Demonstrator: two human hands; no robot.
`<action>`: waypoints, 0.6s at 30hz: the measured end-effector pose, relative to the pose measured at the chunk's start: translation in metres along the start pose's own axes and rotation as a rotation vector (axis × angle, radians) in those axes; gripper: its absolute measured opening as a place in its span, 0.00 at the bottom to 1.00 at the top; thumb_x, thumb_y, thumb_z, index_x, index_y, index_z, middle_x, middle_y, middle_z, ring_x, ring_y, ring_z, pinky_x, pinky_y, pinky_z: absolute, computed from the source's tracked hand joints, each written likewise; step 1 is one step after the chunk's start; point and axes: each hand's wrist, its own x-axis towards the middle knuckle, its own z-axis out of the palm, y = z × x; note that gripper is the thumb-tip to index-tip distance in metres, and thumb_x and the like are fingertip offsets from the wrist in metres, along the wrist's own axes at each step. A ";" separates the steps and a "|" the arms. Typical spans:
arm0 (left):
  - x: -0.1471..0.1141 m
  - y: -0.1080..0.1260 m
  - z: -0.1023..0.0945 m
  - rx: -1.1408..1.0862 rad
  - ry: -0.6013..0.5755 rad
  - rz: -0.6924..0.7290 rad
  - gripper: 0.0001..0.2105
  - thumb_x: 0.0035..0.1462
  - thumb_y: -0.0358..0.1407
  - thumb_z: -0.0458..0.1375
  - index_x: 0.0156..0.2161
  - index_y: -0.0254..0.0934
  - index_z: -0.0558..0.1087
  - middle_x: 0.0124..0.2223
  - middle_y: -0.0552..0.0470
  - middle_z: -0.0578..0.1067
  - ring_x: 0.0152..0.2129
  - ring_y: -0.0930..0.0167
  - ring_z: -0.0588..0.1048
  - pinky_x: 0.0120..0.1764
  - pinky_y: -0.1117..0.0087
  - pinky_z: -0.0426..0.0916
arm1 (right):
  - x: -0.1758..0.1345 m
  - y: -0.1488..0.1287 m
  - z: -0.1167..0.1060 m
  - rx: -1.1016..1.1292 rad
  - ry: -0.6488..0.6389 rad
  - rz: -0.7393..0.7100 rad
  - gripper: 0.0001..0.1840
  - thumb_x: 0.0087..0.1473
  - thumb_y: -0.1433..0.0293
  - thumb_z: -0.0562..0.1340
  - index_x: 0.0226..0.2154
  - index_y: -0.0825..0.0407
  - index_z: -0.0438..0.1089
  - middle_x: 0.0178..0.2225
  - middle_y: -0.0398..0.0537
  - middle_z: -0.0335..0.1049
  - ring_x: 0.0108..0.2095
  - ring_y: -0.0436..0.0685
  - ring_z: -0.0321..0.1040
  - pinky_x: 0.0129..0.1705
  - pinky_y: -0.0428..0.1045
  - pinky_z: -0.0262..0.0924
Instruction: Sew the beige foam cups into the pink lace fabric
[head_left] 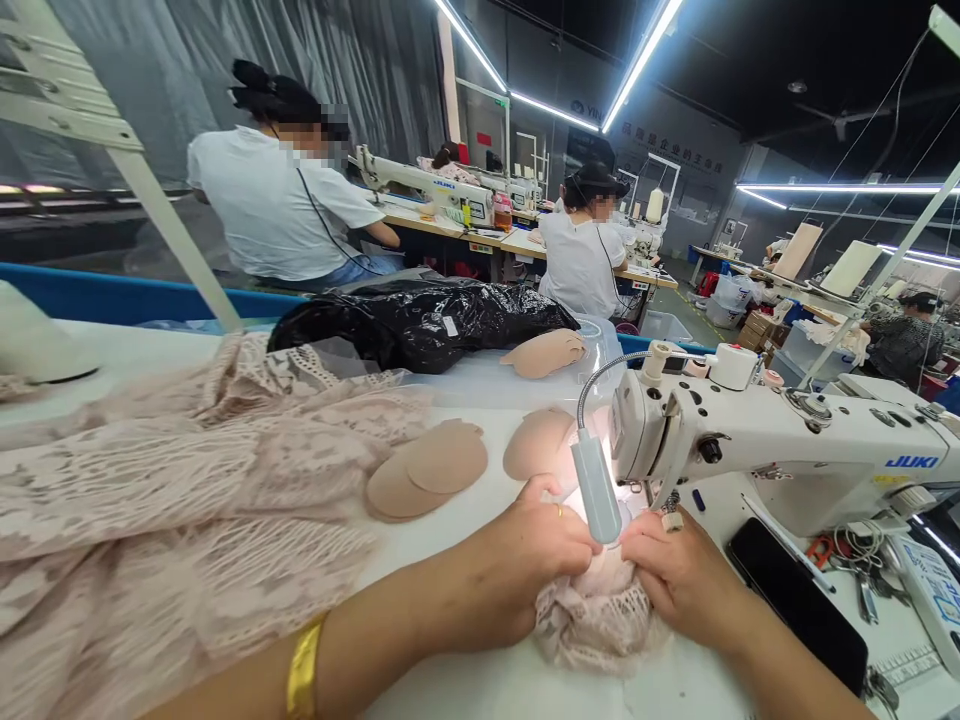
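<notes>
My left hand [536, 560] and my right hand [675, 565] pinch either side of a pale pink lace garment piece [600, 622] at the needle end of a white sewing machine [720, 435]. A grey lamp [596, 490] on a bent neck hangs between my hands and hides part of the cloth and the needle. The lace bunches up toward me below my fingers. Beige oval pads [427, 470] lie overlapping to the left of my left hand. Another beige pad [536, 445] rests just behind it.
Pale lace fabric [187, 490] covers the table's left side. A black plastic bag [427, 320] and a clear plastic bin [487, 385] stand behind. On the right lie a phone [799, 600], small scissors [866, 600] and a ruler [907, 665]. Co-workers sit at machines beyond.
</notes>
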 end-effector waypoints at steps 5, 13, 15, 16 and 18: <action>0.004 -0.011 0.004 -0.050 0.028 -0.028 0.12 0.41 0.20 0.58 0.29 0.39 0.64 0.31 0.58 0.76 0.32 0.65 0.76 0.47 0.59 0.58 | 0.002 0.001 -0.006 -0.011 0.135 0.016 0.15 0.59 0.82 0.55 0.39 0.48 0.71 0.35 0.50 0.75 0.37 0.63 0.65 0.38 0.54 0.64; 0.010 -0.002 -0.007 -0.118 0.050 -0.084 0.10 0.53 0.24 0.58 0.37 0.42 0.74 0.35 0.54 0.80 0.36 0.64 0.76 0.50 0.59 0.59 | 0.002 0.004 -0.001 0.080 0.180 0.135 0.14 0.60 0.82 0.54 0.41 0.48 0.67 0.39 0.54 0.76 0.45 0.67 0.71 0.43 0.58 0.71; 0.011 -0.001 -0.006 -0.149 0.042 -0.063 0.10 0.54 0.25 0.58 0.38 0.43 0.75 0.36 0.55 0.81 0.35 0.64 0.75 0.50 0.60 0.59 | 0.002 0.004 -0.001 0.090 0.179 0.136 0.15 0.60 0.82 0.54 0.43 0.48 0.67 0.41 0.53 0.76 0.45 0.66 0.72 0.43 0.58 0.71; 0.011 -0.001 -0.005 -0.159 0.036 -0.057 0.09 0.54 0.26 0.58 0.37 0.43 0.75 0.35 0.55 0.81 0.34 0.65 0.75 0.50 0.60 0.60 | 0.002 0.003 -0.002 0.090 0.185 0.130 0.15 0.60 0.82 0.54 0.44 0.48 0.67 0.41 0.53 0.77 0.45 0.65 0.72 0.42 0.57 0.71; 0.010 -0.002 -0.003 -0.158 0.031 -0.066 0.08 0.55 0.27 0.57 0.36 0.42 0.74 0.34 0.56 0.80 0.34 0.65 0.75 0.51 0.60 0.60 | 0.003 0.002 -0.004 0.082 0.210 0.094 0.16 0.61 0.82 0.54 0.45 0.48 0.68 0.40 0.51 0.77 0.42 0.63 0.73 0.40 0.55 0.70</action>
